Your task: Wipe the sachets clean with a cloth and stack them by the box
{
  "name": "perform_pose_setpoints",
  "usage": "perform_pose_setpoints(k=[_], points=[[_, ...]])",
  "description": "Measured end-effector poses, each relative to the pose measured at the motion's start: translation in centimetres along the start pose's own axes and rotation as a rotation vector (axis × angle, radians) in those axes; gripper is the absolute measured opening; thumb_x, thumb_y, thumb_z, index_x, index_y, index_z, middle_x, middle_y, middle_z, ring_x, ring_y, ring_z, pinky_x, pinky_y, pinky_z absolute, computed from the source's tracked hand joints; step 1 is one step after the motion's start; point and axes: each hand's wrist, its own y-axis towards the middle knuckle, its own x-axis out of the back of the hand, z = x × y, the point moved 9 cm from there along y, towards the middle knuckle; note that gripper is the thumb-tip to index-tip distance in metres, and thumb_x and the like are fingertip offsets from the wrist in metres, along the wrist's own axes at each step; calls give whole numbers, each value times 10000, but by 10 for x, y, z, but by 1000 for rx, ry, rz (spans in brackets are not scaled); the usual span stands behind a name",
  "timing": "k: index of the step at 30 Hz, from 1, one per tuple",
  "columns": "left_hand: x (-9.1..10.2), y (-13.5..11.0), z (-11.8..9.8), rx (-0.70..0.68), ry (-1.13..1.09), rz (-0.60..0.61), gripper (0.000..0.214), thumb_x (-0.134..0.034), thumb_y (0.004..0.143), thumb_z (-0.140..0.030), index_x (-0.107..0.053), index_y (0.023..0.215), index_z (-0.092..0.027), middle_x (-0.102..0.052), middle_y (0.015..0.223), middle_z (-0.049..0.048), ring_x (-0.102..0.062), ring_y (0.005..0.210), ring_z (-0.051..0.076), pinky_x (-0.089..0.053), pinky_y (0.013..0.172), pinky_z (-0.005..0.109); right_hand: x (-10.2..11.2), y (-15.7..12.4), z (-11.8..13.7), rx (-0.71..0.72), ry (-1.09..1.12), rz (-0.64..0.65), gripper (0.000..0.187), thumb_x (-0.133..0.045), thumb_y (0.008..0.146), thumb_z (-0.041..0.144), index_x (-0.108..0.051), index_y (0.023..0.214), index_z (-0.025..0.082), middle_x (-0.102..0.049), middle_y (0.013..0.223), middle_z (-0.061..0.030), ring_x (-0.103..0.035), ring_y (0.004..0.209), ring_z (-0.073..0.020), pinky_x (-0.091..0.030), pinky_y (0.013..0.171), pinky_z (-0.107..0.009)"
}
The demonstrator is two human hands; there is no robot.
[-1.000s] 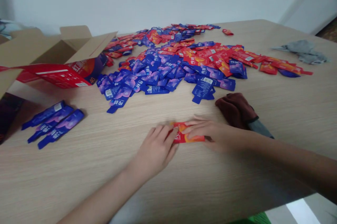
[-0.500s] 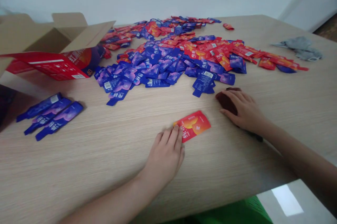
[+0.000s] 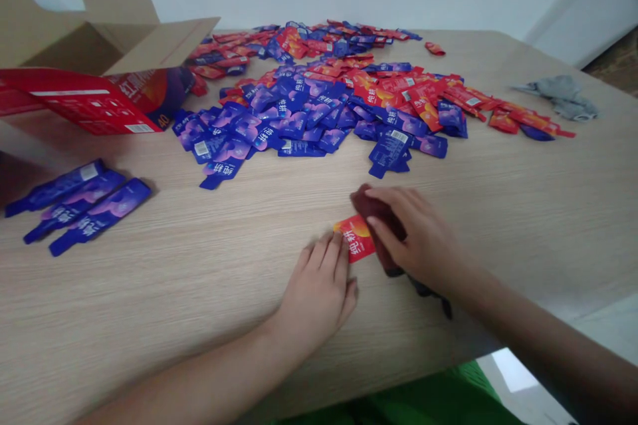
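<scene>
A red-orange sachet [image 3: 355, 239] lies flat on the wooden table [image 3: 199, 292] near its front edge. My left hand [image 3: 319, 292] rests palm down with fingers stretched out, the fingertips pressing on the sachet's left end. My right hand [image 3: 419, 242] lies over a dark brown cloth [image 3: 371, 209], fingers curved around it, and holds the cloth against the sachet's right part, which it covers.
A wide heap of blue and red sachets [image 3: 329, 99] fills the table's middle and back. Three blue sachets [image 3: 74, 202] lie side by side at left. An open cardboard box [image 3: 94, 46] with a red carton [image 3: 84, 109] stands at back left. A grey cloth [image 3: 561, 92] lies at right.
My right hand left the sachet, took hold of the brown cloth to the right, and brought it left onto the sachet. My left hand stayed pressing the sachet's left end.
</scene>
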Motion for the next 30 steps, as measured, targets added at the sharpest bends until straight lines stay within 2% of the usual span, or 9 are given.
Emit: perform_pose_setpoints(k=[1,3,6,12,17,21,23,26,30], points=[[0,0,0,0,9,-4,469,-515,889,-295,-580,1251,-3,-582,1305,214,-494,1236,340,-431,1007,466,-15,-1,14,48,-40,54,303,-495,939,238,-538,1236,197,-649,1164,-92,-572,1016,-245,-470,878,-410],[0,1,-1,-4,21,-10,419,-514,885,-271,-613,1202,-15,-610,1260,203,-515,1216,326,-447,985,454,-39,-5,26,75,-165,105,283,-500,943,257,-579,1210,204,-663,1130,-78,-558,971,-260,-457,835,-434],[1,1,-2,-24,54,-26,388,-504,876,-221,-627,1180,-13,-617,1259,194,-541,1186,305,-459,969,432,-52,-11,19,38,-280,107,256,-512,943,288,-637,1160,232,-664,1110,-63,-534,951,-271,-437,796,-439],[4,5,-3,-50,109,-10,423,-494,868,-191,-602,1227,5,-604,1294,192,-558,1159,291,-475,941,402,-35,-17,-17,-72,-255,80,261,-499,950,280,-670,1138,221,-645,1103,-78,-512,965,-256,-443,849,-429],[6,6,-2,-46,96,1,433,-506,871,-206,-597,1244,-4,-599,1307,180,-556,1157,281,-477,930,389,-28,-28,-44,-97,-221,76,269,-494,946,274,-651,1144,179,-639,1106,-108,-525,1013,-273,-462,869,-443],[2,5,1,-28,68,22,464,-478,901,-250,-557,1298,-23,-589,1326,175,-553,1168,272,-470,944,398,-16,-27,-57,-118,-125,119,212,-505,926,233,-629,1096,204,-652,1073,-92,-551,995,-268,-477,864,-453],[1,4,1,-34,63,18,459,-458,919,-264,-552,1306,-34,-575,1349,173,-537,1200,269,-457,968,405,-7,-21,-51,-129,-71,107,198,-505,920,212,-609,1087,221,-655,1067,-78,-564,973,-261,-476,862,-458],[1,3,-1,-43,72,0,445,-460,927,-266,-567,1285,-24,-561,1368,182,-525,1226,278,-445,988,413,0,-8,-20,-85,-44,25,208,-491,931,213,-589,1114,216,-647,1104,-86,-552,1016,-263,-461,893,-454],[0,2,-1,-25,70,0,371,-494,909,-263,-655,1159,-41,-607,1306,182,-554,1188,290,-464,954,418,-32,-4,20,15,-129,94,258,-490,940,214,-604,1171,200,-659,1105,-90,-544,985,-261,-450,874,-432]])
